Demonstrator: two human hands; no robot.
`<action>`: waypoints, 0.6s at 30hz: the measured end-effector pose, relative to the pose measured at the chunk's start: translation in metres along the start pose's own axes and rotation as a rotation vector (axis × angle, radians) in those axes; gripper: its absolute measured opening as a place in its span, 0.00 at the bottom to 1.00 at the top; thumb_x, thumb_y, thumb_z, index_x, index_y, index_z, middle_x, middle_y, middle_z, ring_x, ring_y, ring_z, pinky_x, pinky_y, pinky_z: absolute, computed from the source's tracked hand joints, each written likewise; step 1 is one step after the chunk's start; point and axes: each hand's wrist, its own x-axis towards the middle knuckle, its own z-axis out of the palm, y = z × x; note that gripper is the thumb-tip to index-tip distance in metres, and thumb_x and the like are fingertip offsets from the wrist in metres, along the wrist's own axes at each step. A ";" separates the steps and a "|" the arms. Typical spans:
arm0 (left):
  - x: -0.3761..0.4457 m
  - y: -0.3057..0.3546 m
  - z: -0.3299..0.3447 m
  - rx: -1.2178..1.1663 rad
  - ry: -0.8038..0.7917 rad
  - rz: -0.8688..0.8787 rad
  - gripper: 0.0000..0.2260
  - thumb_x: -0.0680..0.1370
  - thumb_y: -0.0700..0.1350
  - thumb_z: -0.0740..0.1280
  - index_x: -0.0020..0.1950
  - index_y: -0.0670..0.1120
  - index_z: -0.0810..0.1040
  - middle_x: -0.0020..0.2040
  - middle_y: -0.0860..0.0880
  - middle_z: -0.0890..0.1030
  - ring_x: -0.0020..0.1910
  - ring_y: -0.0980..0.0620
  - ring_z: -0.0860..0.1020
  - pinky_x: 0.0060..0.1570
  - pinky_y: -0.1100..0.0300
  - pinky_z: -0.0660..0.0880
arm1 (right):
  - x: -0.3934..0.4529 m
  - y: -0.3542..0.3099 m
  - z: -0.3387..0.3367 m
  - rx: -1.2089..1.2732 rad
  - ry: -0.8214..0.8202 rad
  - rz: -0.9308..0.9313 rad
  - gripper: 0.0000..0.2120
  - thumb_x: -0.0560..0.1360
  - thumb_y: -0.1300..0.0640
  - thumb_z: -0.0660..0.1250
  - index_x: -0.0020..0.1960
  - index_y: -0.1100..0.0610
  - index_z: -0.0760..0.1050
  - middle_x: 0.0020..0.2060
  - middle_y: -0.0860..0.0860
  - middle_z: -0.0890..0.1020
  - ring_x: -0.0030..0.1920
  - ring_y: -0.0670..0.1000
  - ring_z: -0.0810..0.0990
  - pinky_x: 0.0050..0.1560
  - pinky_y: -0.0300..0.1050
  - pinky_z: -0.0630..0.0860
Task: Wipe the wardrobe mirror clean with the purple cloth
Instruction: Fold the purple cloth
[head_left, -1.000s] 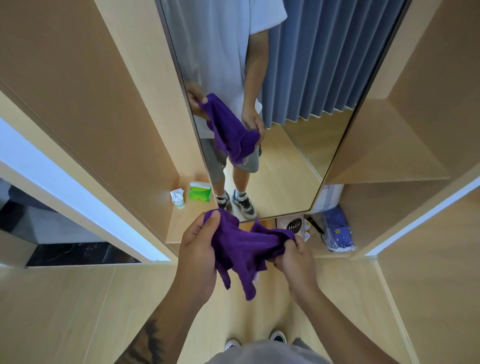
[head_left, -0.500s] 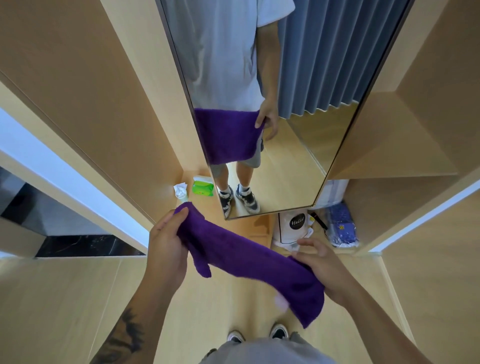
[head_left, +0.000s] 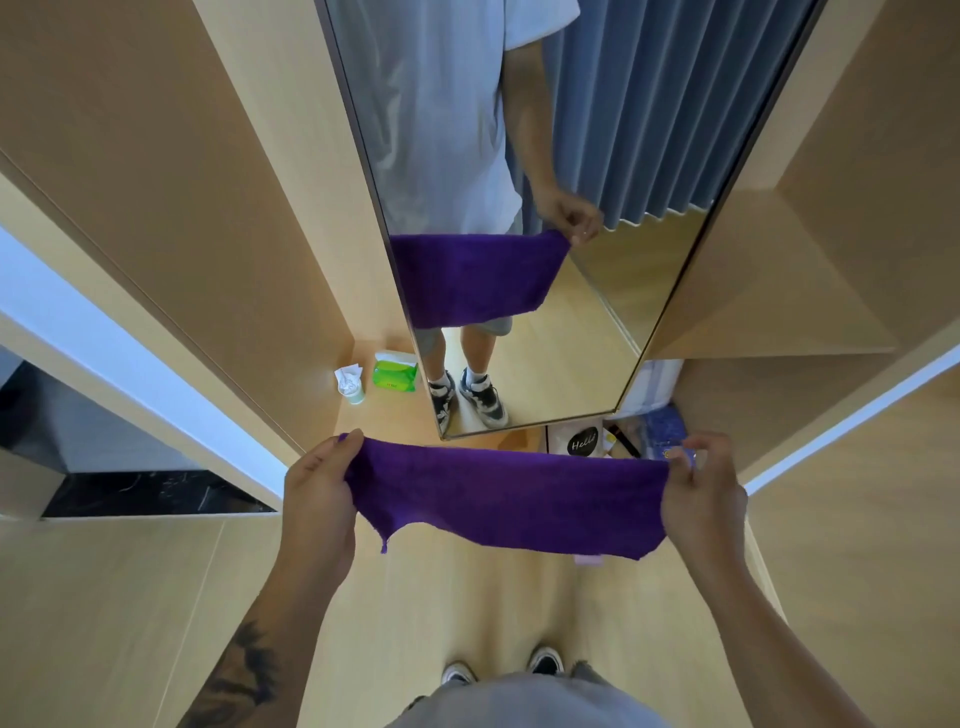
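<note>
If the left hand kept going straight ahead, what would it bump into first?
Probably the mirror near its bottom edge, though depth is hard to judge. The left hand grips the cloth, and nothing shows between.

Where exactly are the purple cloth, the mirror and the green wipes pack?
purple cloth (head_left: 509, 499), head view, middle of the stretched fabric.
mirror (head_left: 613, 312), head view, bare glass reflecting the floor.
green wipes pack (head_left: 395, 375), head view, its front face.

The scene is evenly and softly lit, with faint shadows. The mirror (head_left: 597, 218) shows hazy streaks over its upper left. Straight panel edges bow outward toward the borders from wide-angle distortion. Focus is sharp with little blur.
</note>
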 end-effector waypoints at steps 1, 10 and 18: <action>0.001 0.000 -0.001 0.017 -0.012 0.014 0.12 0.83 0.38 0.67 0.39 0.41 0.78 0.29 0.51 0.74 0.34 0.51 0.71 0.39 0.58 0.68 | 0.003 0.000 -0.003 0.053 0.021 0.035 0.03 0.86 0.57 0.61 0.59 0.53 0.72 0.47 0.56 0.81 0.46 0.61 0.77 0.41 0.50 0.67; 0.018 0.005 -0.014 0.239 -0.162 0.130 0.10 0.83 0.41 0.69 0.44 0.40 0.85 0.37 0.45 0.82 0.42 0.46 0.78 0.54 0.47 0.78 | 0.014 0.002 -0.030 0.280 -0.227 -0.047 0.10 0.84 0.64 0.67 0.56 0.54 0.86 0.43 0.49 0.88 0.50 0.49 0.86 0.54 0.44 0.83; 0.020 0.020 -0.021 0.397 -0.327 0.355 0.07 0.83 0.40 0.68 0.50 0.41 0.86 0.43 0.48 0.88 0.45 0.52 0.83 0.50 0.62 0.80 | 0.009 0.003 -0.028 0.664 -0.324 0.358 0.08 0.80 0.66 0.70 0.58 0.62 0.83 0.47 0.60 0.86 0.46 0.57 0.82 0.43 0.50 0.80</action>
